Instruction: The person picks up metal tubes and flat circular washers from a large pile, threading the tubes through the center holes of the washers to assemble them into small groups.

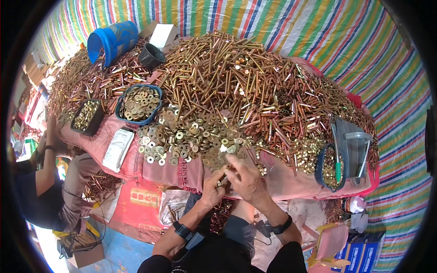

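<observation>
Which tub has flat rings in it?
The blue tub between the black tub and the ring pile. The black tub and the far-right tub hold small chunky pieces instead.

We record the sheet [396, 141] striped in green, yellow, white, red and blue; we find the rods [214, 68] coppery and brassy, the washers [195, 139] dull bronze with silvery glints, the nuts [304, 154] yellow-gold; we note a pink cloth [157, 175], a bright blue bucket [122, 38], a black cup [152, 57], a green handle [338, 172].
</observation>
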### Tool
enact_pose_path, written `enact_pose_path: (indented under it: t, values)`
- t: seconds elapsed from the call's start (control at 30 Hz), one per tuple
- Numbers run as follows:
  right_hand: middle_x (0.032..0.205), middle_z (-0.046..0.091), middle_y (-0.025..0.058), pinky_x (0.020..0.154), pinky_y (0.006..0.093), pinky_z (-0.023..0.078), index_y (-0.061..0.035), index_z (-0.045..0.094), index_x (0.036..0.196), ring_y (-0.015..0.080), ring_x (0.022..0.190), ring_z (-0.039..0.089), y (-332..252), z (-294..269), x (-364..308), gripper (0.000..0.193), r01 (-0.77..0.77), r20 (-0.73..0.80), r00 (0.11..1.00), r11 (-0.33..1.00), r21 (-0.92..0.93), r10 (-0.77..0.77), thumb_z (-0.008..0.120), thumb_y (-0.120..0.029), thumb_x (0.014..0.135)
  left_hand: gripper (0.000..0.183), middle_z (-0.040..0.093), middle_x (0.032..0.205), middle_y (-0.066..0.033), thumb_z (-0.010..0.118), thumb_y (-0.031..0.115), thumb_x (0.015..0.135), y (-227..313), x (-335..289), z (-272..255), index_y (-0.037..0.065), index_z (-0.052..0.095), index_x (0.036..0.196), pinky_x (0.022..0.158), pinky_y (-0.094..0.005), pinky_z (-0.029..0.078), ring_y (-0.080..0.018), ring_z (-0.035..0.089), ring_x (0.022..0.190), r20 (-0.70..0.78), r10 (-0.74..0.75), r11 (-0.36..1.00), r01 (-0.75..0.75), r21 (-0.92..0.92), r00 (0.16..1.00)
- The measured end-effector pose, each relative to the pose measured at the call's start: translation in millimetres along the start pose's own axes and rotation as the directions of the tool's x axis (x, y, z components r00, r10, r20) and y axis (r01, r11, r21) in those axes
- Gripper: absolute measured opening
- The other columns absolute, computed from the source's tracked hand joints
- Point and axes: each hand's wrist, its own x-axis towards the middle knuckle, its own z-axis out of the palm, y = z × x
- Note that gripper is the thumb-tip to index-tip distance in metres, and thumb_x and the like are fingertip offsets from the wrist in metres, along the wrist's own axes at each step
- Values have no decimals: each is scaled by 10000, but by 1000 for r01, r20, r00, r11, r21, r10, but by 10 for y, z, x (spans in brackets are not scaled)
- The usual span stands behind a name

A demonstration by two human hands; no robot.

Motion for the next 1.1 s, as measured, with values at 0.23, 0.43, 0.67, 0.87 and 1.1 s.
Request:
enact_pose_path:
  t: [0.23, 0.43, 0.67, 0.87, 1.1]
  values:
    - [986, 699, 189, 723, 437, 578, -13, 678, 1254, 370, 847, 714, 80, 18, -131, 309, -111, 153, 981, 992, -54, 119, 723, -132, 973, 379, 710, 1308, -234, 641, -5, 993, 87, 27, 69, -15, 645, 1371, 1038, -412, 543, -354, 692, 1226, -201, 147, 989, -140, 49, 968]
    - [961, 767, 184, 787, 429, 565, -25, 785, 1042, 347, 898, 749, 625, -405, -184, 208, -500, -188, 866, 811, -305, 463, 741, -212, 962, 304, 736, 1211, -183, 626, -30, 1019, -6, -6, 76, -11, 660, 1321, 962, -370, 581, -303, 734, 1108, -125, 64, 997, -69, -42, 990]
    - [862, 757, 223, 752, 496, 565, -39, 795, 872, 427, 812, 735, 1219, -453, -76, 287, -595, -71, 757, 640, -486, 649, 797, -326, 863, 309, 748, 1186, -158, 598, -61, 1028, 0, -9, 105, -1, 659, 1324, 944, -342, 583, -256, 740, 1090, -129, 27, 993, -41, -110, 991]
    - [746, 745, 130, 657, 389, 580, 13, 746, 880, 222, 669, 725, 1049, -450, 10, 214, -588, -86, 809, 800, -119, 582, 755, -200, 889, 276, 756, 1155, -134, 591, -14, 1053, 33, 4, 90, 1, 659, 1320, 884, -316, 594, -219, 752, 1042, -133, 53, 997, -61, -52, 990]
    - [892, 744, 93, 582, 234, 534, 44, 680, 1258, 89, 707, 675, 353, -239, -64, 301, -637, 281, 767, 629, 447, 577, 635, -153, 1035, 402, 726, 1216, -200, 561, -91, 995, 0, -26, 63, -6, 613, 1385, 908, -358, 590, -301, 735, 1098, -83, 43, 998, -46, -35, 996]
